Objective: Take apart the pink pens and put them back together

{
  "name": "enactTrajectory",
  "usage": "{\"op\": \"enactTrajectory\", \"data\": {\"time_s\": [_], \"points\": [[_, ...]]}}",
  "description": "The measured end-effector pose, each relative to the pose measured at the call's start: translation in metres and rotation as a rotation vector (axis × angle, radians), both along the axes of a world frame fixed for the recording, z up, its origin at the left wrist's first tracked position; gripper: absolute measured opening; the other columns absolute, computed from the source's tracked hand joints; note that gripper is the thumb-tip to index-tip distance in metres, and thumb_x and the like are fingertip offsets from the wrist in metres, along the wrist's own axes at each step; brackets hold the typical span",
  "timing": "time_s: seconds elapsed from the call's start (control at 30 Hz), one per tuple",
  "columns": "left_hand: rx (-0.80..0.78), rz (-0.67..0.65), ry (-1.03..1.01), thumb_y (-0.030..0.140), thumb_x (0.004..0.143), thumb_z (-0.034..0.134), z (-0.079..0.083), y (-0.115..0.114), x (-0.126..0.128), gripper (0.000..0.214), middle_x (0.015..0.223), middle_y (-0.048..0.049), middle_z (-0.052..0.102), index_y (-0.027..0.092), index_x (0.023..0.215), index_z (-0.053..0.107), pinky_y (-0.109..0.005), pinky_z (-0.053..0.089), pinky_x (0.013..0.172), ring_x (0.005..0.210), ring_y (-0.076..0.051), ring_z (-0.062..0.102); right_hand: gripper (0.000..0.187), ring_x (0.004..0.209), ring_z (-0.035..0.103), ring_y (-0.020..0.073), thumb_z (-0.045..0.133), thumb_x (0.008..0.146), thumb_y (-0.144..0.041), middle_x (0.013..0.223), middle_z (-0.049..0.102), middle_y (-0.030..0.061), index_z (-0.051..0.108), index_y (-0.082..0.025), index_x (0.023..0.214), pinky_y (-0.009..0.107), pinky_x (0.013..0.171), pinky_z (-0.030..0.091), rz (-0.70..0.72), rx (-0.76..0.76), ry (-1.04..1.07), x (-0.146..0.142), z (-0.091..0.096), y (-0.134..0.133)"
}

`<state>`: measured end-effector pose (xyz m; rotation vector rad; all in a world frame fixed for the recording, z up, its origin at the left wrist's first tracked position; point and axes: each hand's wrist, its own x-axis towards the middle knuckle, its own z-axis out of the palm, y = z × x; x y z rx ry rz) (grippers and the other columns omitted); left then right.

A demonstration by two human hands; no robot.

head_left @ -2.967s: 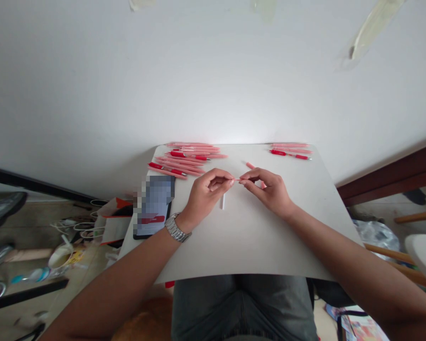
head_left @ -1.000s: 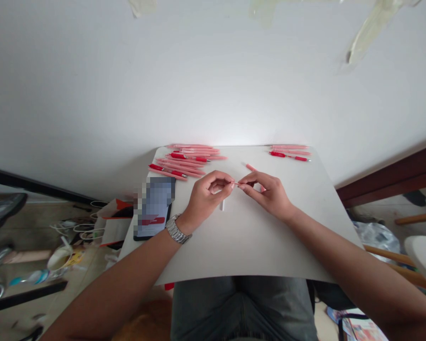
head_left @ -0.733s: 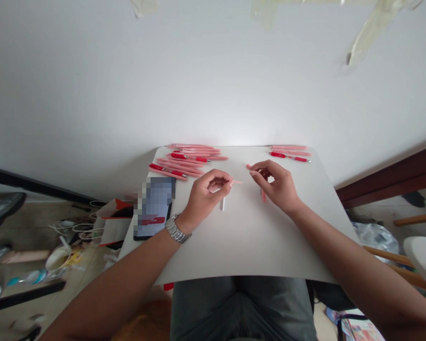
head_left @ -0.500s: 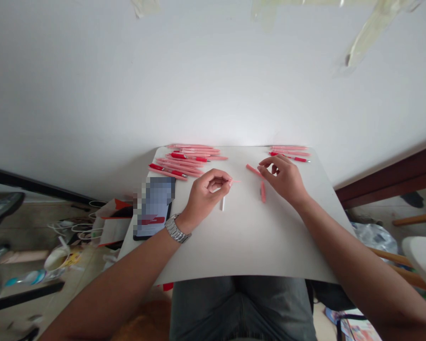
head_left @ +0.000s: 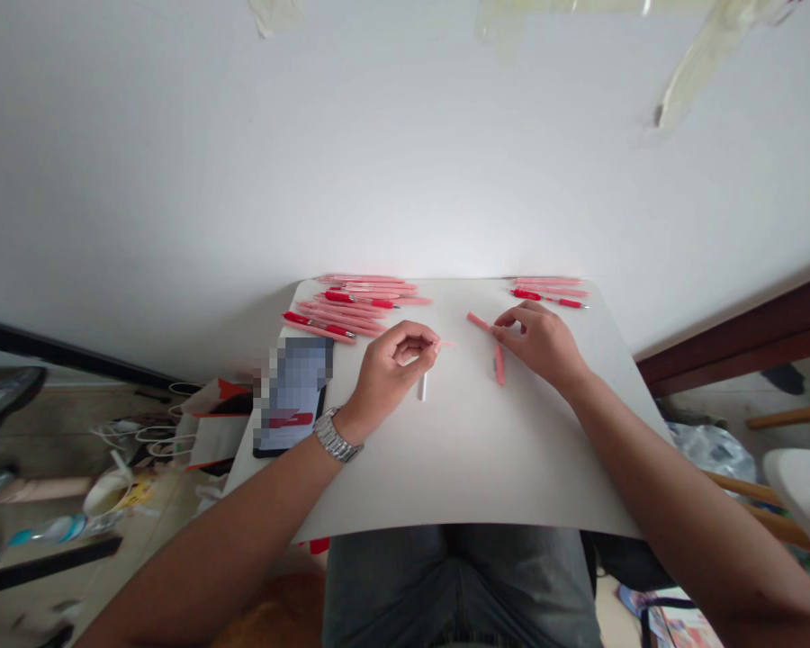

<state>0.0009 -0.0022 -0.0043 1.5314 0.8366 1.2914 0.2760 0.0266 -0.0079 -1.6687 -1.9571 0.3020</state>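
My left hand [head_left: 400, 362], with a metal watch on its wrist, pinches a thin pink pen refill [head_left: 449, 344] whose tip points right. Below those fingers a short white tube [head_left: 423, 388] lies on the table. Thumb and forefinger of my right hand [head_left: 538, 344] are closed on the near end of a pink pen barrel [head_left: 477, 319]; the gripped end is partly hidden. Just below it lies a shorter pink pen part [head_left: 499, 365], with a small grey bit along its left side.
Several pink and red pens [head_left: 351, 310] lie in a pile at the back left. A smaller group of pens [head_left: 553, 286] is at the back right. A phone [head_left: 293, 396] rests on the left edge of the white table [head_left: 472, 468]. The wall [head_left: 445, 180] stands right behind.
My right thumb and forefinger have closed on the end of the pink pen barrel, the hand shifting slightly. My left hand has stayed nearly still with the refill.
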Motion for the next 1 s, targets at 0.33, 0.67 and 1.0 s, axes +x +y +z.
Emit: {"op": "enactTrajectory", "data": {"time_s": [0.33,0.67,1.0], "points": [[0.0,0.019,0.01,0.031,0.092,0.078,0.0,0.0,0.0,0.017,0.098,-0.0047,0.071,0.019,0.101,0.071,-0.026,0.06,0.085,0.09,-0.014,0.07,0.015,0.078,0.065,0.0212,0.075,0.091,-0.039,0.098,0.073,0.0057,0.078,-0.023,0.091,0.034,0.065,0.045,0.035,0.057,-0.006,0.001,-0.002,0.0],[-0.011,0.031,0.014,0.033,0.092,0.078,0.002,0.001,0.0,0.018,0.095,-0.0043,0.069,0.019,0.1,0.07,-0.025,0.059,0.081,0.087,-0.014,0.068,0.014,0.079,0.064,0.0216,0.071,0.095,-0.037,0.098,0.071,0.0066,0.074,-0.023,0.095,0.034,0.065,0.045,0.063,0.111,-0.021,0.002,-0.004,0.0],[-0.023,0.102,-0.028,0.031,0.091,0.079,0.006,0.002,0.001,0.018,0.097,-0.0031,0.069,0.019,0.099,0.068,-0.026,0.058,0.089,0.094,-0.014,0.069,0.013,0.083,0.065,0.0214,0.063,0.102,-0.035,0.095,0.071,0.0059,0.07,-0.024,0.1,0.036,0.071,0.051,0.263,0.205,0.099,-0.011,0.013,-0.009]]}}
